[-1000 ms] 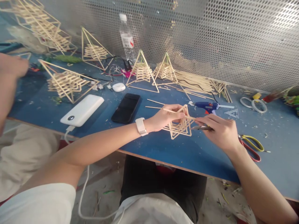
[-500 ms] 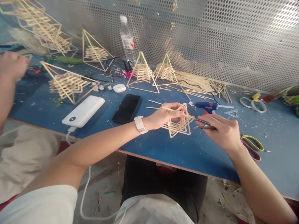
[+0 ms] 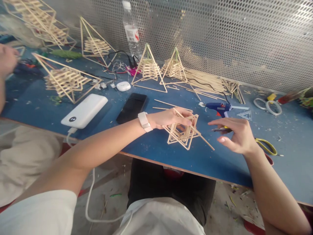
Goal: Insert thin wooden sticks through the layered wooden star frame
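My left hand [image 3: 179,118] is closed on a small frame of stacked wooden-stick triangles [image 3: 179,143], holding it just over the blue table. A loose wooden stick [image 3: 206,140] lies across this frame and pokes out toward the lower right. To the right of it, my right hand [image 3: 233,133] has thumb and index finger spread, clear of the frame. A dark metal-tipped tool [image 3: 221,130] shows under the index finger, seemingly held by the curled, hidden fingers; its kind is unclear. Yellow and red handles [image 3: 267,147] appear beyond the right wrist.
Behind the hands are a blue glue gun [image 3: 218,107], a pile of wooden sticks [image 3: 207,81] and pyramid frames [image 3: 149,70]. A phone [image 3: 132,107], white power bank [image 3: 84,111] and water bottle [image 3: 132,32] stand leftward. Another person's hand [image 3: 7,60] is at far left.
My right thumb and index finger have parted and let go of the stick, which now angles down to the right. The frame in my left hand has tilted and moved slightly lower.
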A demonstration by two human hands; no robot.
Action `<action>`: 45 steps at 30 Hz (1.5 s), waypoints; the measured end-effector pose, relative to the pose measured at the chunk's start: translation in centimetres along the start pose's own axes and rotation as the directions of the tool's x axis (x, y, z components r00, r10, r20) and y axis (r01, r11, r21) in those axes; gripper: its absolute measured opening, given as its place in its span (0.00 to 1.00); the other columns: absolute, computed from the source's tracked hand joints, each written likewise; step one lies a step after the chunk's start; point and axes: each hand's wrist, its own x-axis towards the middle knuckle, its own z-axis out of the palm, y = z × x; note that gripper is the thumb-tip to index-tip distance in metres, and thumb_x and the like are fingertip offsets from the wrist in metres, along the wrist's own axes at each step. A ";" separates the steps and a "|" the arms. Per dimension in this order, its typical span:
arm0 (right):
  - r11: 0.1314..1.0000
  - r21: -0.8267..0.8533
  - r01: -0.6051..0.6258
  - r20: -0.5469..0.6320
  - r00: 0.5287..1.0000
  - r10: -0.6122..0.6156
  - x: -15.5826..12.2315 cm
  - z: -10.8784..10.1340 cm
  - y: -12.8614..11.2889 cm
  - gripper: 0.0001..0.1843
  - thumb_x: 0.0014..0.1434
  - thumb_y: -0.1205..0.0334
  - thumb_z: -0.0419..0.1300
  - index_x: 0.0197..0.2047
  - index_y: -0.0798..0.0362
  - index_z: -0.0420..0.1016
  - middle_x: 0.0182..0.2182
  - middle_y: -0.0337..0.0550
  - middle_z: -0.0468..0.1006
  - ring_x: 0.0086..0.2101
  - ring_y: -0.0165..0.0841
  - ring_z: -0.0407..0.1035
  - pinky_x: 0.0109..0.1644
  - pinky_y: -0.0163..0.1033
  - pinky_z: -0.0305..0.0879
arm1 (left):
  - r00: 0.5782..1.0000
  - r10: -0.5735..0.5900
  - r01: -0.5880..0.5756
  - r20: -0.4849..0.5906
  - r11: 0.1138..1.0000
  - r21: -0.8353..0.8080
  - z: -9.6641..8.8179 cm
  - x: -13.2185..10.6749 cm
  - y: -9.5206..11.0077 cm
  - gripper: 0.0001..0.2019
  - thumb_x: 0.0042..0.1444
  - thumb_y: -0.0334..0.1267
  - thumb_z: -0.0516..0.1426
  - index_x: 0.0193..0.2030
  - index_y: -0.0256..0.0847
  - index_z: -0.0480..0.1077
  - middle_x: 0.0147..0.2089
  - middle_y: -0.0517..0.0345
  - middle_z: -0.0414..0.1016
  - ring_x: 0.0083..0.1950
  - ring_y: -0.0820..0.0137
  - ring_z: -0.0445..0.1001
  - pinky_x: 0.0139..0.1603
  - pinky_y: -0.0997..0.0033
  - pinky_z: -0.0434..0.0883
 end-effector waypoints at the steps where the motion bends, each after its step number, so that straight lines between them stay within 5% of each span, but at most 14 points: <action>1: 1.000 0.001 0.023 0.036 0.999 -0.023 0.0 -0.1 0.2 0.29 0.79 0.34 0.56 0.59 0.46 0.87 0.42 0.45 0.89 0.35 0.37 0.82 0.42 0.45 0.76 | 0.999 -0.034 0.034 -0.002 0.999 -0.019 -0.1 -0.1 0.0 0.17 0.68 0.50 0.72 0.53 0.39 0.84 0.52 0.45 0.87 0.44 0.69 0.86 0.43 0.72 0.81; 4: 0.999 -0.031 0.043 0.099 0.994 -0.040 0.2 0.2 0.2 0.29 0.84 0.43 0.48 0.52 0.46 0.89 0.36 0.44 0.86 0.37 0.38 0.80 0.43 0.45 0.71 | 0.986 -0.168 0.169 0.011 0.983 -0.069 -0.6 -0.4 0.1 0.18 0.64 0.50 0.75 0.52 0.39 0.86 0.51 0.43 0.88 0.43 0.65 0.88 0.42 0.68 0.83; 8: 0.984 -0.166 0.058 0.175 0.984 -0.029 0.6 1.3 -0.7 0.24 0.82 0.47 0.55 0.43 0.45 0.89 0.32 0.41 0.84 0.35 0.35 0.77 0.39 0.44 0.64 | 0.965 -0.256 0.258 0.060 0.966 -0.026 -1.2 -0.6 0.3 0.16 0.63 0.48 0.74 0.52 0.42 0.88 0.51 0.45 0.89 0.46 0.60 0.90 0.44 0.66 0.86; 23: 0.888 -0.409 0.212 0.199 0.970 -0.140 0.9 2.7 -2.0 0.26 0.80 0.43 0.61 0.34 0.49 0.81 0.27 0.38 0.76 0.32 0.33 0.70 0.39 0.44 0.55 | 0.948 -0.315 0.313 0.044 0.949 0.036 -1.1 -0.7 0.7 0.15 0.63 0.47 0.73 0.52 0.42 0.86 0.52 0.49 0.89 0.44 0.64 0.88 0.42 0.72 0.80; 45: 0.896 -0.374 0.238 0.174 0.967 -0.184 0.9 3.2 -2.2 0.26 0.80 0.41 0.61 0.35 0.49 0.82 0.28 0.39 0.77 0.32 0.35 0.68 0.38 0.45 0.53 | 0.954 -0.291 0.287 0.072 0.956 0.054 -1.4 -0.6 0.4 0.13 0.63 0.48 0.72 0.51 0.46 0.88 0.52 0.49 0.90 0.47 0.61 0.89 0.46 0.68 0.82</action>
